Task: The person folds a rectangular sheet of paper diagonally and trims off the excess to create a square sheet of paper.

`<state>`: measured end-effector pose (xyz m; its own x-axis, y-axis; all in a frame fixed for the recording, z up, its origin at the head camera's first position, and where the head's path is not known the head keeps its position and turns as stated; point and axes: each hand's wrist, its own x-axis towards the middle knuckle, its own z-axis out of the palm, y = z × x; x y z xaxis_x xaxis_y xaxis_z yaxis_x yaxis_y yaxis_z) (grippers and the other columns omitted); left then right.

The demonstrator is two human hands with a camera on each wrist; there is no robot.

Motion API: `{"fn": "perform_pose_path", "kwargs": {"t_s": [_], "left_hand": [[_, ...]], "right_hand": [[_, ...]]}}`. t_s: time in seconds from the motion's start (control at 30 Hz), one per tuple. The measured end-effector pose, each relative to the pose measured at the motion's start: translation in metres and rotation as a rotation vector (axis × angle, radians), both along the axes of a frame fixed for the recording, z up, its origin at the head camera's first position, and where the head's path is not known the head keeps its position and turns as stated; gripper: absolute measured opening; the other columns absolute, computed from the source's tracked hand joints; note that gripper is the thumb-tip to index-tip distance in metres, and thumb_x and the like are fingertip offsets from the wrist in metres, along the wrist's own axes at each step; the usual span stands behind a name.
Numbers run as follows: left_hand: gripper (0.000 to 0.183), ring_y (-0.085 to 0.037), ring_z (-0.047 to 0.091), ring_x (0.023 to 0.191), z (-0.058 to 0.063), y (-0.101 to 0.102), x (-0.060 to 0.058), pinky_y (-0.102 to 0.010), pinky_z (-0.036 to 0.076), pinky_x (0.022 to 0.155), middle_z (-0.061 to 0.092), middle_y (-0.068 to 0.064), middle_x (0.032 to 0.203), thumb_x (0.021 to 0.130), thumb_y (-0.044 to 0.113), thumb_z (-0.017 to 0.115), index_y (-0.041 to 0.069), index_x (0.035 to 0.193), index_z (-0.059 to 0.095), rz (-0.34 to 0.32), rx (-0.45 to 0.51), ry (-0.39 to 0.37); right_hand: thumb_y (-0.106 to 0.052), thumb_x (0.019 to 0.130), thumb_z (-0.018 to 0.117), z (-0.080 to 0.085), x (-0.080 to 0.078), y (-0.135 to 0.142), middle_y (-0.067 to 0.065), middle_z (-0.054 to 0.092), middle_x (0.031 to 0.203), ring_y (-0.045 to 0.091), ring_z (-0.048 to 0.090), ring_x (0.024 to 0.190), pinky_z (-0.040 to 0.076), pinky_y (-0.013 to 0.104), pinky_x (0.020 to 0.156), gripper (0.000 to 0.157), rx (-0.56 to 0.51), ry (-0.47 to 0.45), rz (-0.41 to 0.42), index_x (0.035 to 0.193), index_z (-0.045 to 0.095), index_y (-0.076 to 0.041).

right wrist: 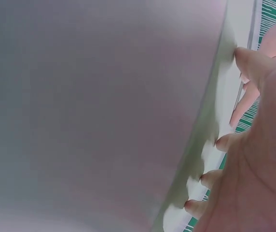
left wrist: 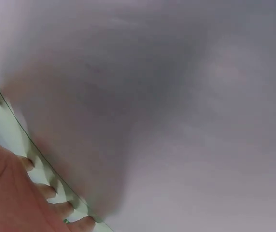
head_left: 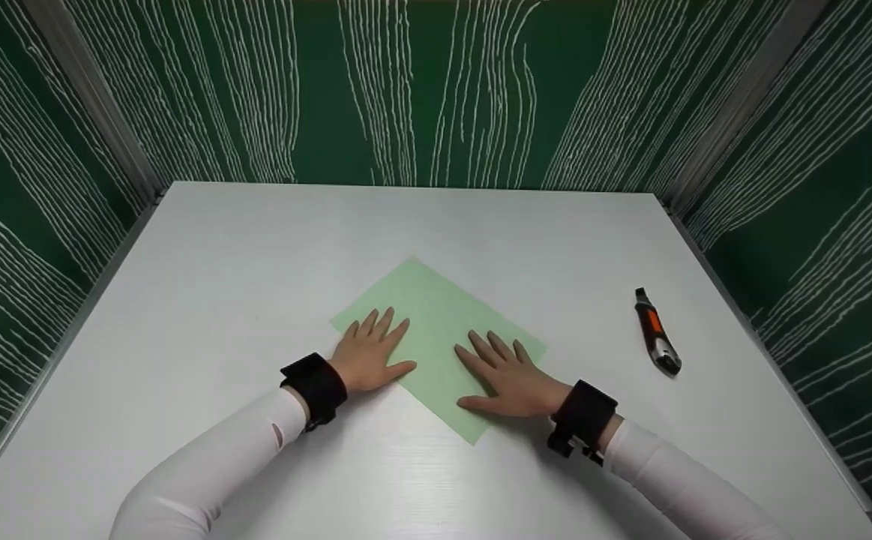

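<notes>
White sleeves (head_left: 207,454), left hand (head_left: 368,356) and right hand (head_left: 514,382), straight splayed fingers (head_left: 398,335) on green paper (head_left: 439,304), nothing in either grasp.

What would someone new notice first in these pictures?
Probably the pale green paper on the white table, where the left hand and right hand rest spread out. Then the black-and-orange utility knife off to the right, and the green wall with white lines behind.

Left hand (head_left: 368,356), left of lower centre in the head view: palm down, fingers straight, spread; right hand (head_left: 514,382), right of lower centre: likewise; left forearm (head_left: 218,457) and right forearm (head_left: 683,472) angle inward from the bottom edge.
</notes>
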<state>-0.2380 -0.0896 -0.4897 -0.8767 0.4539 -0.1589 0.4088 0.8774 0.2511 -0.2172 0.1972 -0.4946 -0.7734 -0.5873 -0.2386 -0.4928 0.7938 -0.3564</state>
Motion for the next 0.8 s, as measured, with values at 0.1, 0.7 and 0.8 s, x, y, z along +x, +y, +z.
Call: {"fn": "perform_pose_path", "kwargs": {"t_s": [0.1,0.7,0.8], "left_hand": [[0.074,-0.043,0.015,0.161,0.002,-0.005,0.004,-0.061,0.02,0.128,0.017,-0.018,0.173,0.105,0.054,0.047,0.014,0.164,0.026,0.013,-0.003,-0.006],[0.09,-0.039,0.018,0.161,0.007,0.004,0.016,-0.059,0.02,0.129,0.019,-0.017,0.172,0.097,0.066,0.054,0.013,0.164,0.026,-0.077,-0.055,0.018],[0.093,-0.039,0.019,0.161,0.007,0.011,0.018,-0.06,0.021,0.129,0.02,-0.016,0.172,0.093,0.069,0.057,0.016,0.164,0.027,-0.129,-0.045,0.02]], "right_hand": [[-0.063,0.1,0.052,0.0,0.002,0.001,0.016,0.004,0.175,0.045,0.002,0.161,0.004,0.073,0.125,0.086,0.002,0.004,0.01,0.166,0.018,-0.02],[-0.072,0.088,0.063,-0.002,0.006,0.002,0.014,0.003,0.175,0.045,0.001,0.162,0.006,0.074,0.124,0.105,0.007,0.025,0.041,0.166,0.015,-0.021],[-0.072,0.087,0.065,-0.004,0.006,0.003,0.014,0.003,0.175,0.045,0.001,0.162,0.006,0.074,0.124,0.108,0.012,0.035,0.049,0.167,0.014,-0.021]]}}
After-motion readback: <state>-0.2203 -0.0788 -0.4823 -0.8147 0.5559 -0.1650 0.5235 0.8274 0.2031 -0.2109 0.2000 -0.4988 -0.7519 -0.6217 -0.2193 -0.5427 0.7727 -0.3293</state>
